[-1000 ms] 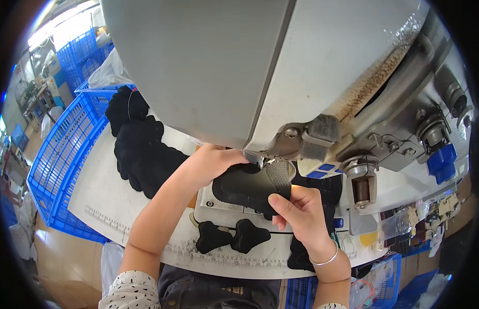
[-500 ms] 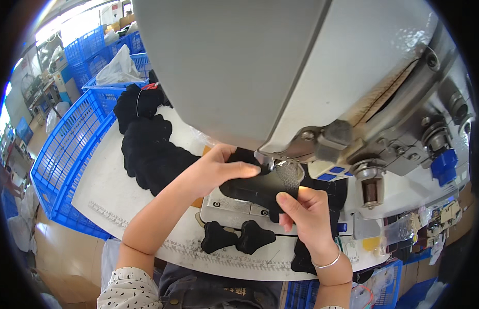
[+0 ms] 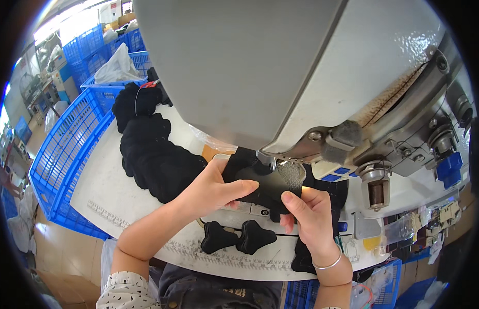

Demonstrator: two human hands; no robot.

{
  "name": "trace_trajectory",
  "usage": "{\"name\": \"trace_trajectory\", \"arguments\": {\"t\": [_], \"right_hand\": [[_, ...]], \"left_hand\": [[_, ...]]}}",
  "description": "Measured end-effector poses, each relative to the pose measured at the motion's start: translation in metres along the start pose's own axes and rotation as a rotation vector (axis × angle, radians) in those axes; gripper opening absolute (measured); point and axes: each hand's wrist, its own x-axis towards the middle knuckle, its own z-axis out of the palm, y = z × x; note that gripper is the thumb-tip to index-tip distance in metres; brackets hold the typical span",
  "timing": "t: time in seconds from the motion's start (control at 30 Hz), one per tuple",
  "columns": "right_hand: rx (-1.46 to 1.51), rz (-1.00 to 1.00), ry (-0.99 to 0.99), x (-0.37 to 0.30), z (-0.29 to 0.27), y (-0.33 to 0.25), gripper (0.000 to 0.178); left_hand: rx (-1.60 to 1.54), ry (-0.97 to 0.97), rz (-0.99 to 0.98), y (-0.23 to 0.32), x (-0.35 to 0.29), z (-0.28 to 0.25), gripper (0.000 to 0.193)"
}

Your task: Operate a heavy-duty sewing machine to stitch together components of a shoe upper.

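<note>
Under the needle area (image 3: 273, 164) of a large grey-white sewing machine (image 3: 224, 67) lies a black fabric piece (image 3: 268, 189), with a mesh-textured grey patch (image 3: 292, 176) at its right end. My left hand (image 3: 211, 188) grips the fabric's left edge, its thumb on top and its fingers mostly hidden underneath. On the near right edge, my right hand (image 3: 310, 211) pinches the fabric between thumb and fingers. Two small stacks of black three-lobed pieces, a left one (image 3: 218, 238) and a right one (image 3: 255, 237), rest on the table before my hands.
A long heap of black fabric pieces (image 3: 152, 154) curves along the left of the white table (image 3: 103, 190), which has a ruler strip on its front edge. Beyond it stands a blue plastic crate (image 3: 69, 149). A thread bobbin (image 3: 376, 193) hangs at the machine's right.
My left hand has shifted slightly toward me along the fabric, its thumb now lower. My right hand keeps its pinch in nearly the same place.
</note>
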Motion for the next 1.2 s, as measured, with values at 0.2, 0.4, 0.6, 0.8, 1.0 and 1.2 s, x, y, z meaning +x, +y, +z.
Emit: {"name": "trace_trajectory", "arguments": {"t": [0.2,0.4,0.6,0.8,1.0,1.2], "right_hand": [[-0.033,0.004,0.015,-0.001,-0.001,0.001,0.020],[-0.079,-0.003,0.003,-0.002,-0.006,0.004,0.023],[-0.072,0.002,0.024,0.000,-0.003,0.001,0.026],[-0.068,-0.019,-0.020,-0.001,0.001,0.000,0.027],[-0.078,-0.031,-0.025,-0.001,0.001,0.001,0.028],[-0.133,-0.011,-0.034,0.000,0.000,0.002,0.029]], "left_hand": [[-0.126,0.047,0.036,-0.019,-0.002,0.007,0.014],[-0.255,0.097,0.145,-0.031,-0.008,0.028,0.010],[-0.219,0.078,0.168,-0.023,-0.012,0.035,0.008],[-0.278,0.065,0.241,-0.025,-0.010,0.034,0.005],[-0.284,0.031,0.243,-0.024,-0.007,0.032,0.006],[-0.224,0.021,0.249,-0.022,-0.006,0.028,0.007]]}}
